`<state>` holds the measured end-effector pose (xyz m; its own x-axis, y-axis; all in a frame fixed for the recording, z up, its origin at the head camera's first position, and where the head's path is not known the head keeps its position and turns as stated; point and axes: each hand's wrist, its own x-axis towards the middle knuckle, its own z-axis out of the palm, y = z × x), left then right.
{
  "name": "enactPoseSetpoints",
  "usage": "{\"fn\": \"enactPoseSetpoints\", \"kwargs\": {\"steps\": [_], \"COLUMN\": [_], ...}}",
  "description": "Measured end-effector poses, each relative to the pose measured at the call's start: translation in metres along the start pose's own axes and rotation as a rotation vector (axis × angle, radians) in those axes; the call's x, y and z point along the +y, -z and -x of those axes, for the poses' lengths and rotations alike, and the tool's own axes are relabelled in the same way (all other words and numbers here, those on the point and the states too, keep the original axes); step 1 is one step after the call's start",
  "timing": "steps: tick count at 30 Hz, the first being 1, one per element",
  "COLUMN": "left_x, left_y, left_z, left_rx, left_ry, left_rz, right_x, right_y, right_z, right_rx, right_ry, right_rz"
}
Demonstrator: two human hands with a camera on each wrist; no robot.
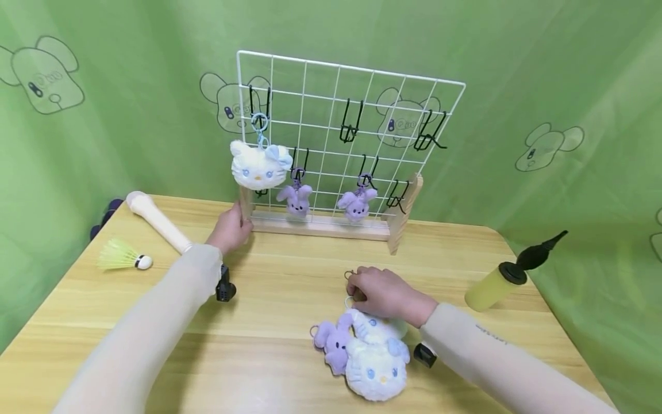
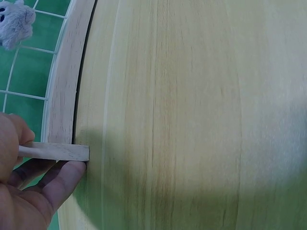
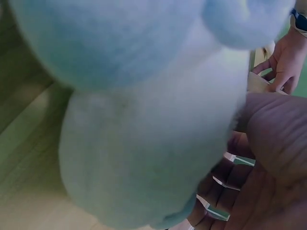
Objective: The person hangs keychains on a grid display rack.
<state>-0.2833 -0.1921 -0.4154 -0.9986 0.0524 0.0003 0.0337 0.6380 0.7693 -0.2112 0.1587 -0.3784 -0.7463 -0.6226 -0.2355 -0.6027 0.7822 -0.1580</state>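
The head view puts a small heap of plush charms on the table: a white cat with a pale blue bow in front, a second white cat partly covered behind it, and a purple rabbit touching them on the left. The right hand reaches over the rear cat with its fingers bent downward beside a ring; whether they have hold of anything I cannot tell. Beyond stands a white wire grid with black hooks, and from these hang a blue-bowed cat at upper left and two purple rabbits lower down. The left hand is at the left end of the grid's wooden base; only the left wrist view shows clearly that thumb and fingers pinch the end piece from opposite sides. The right wrist view is mostly filled by blurred white and bluish plush, with curled fingers beside it. At right a yellow bottle with a black nozzle stands tilted in view, its contents not discernible. On the left of the wood-grained table lie a shuttlecock and a white rod. Green curtains printed with cartoon heads surround everything.
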Motion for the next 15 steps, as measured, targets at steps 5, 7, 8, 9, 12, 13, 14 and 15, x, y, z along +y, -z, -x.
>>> {"fn": "enactPoseSetpoints", "kwargs": {"steps": [5, 7, 8, 9, 12, 13, 14, 15], "left_x": [-0.001, -0.001, -0.001, -0.002, -0.003, -0.004, -0.005, -0.005], "left_y": [-0.001, -0.001, -0.001, -0.001, -0.001, -0.001, -0.002, -0.002], "left_z": [-0.001, -0.002, -0.002, -0.002, -0.002, -0.002, -0.002, -0.002], "left_rx": [-0.005, 0.000, 0.002, 0.005, 0.004, 0.002, 0.000, -0.002], "left_ry": [-0.006, -0.012, -0.013, -0.014, -0.007, -0.008, -0.004, -0.001], "left_rz": [0.007, 0.008, 0.006, 0.003, 0.008, 0.010, 0.012, 0.015], "right_x": [0.001, 0.002, 0.003, 0.004, 0.007, 0.009, 0.010, 0.011], "right_y": [-0.001, -0.001, -0.001, -0.001, -0.001, -0.001, -0.001, -0.002], "right_z": [-0.002, -0.003, -0.003, -0.004, -0.004, -0.004, -0.004, -0.003], "right_rx": [-0.010, -0.015, -0.018, -0.020, -0.025, -0.026, -0.025, -0.022], "right_ry": [-0.007, -0.004, 0.000, 0.002, 0.007, 0.009, 0.013, 0.020], "right_rz": [0.045, 0.049, 0.045, 0.039, -0.010, -0.030, -0.053, -0.072]}}
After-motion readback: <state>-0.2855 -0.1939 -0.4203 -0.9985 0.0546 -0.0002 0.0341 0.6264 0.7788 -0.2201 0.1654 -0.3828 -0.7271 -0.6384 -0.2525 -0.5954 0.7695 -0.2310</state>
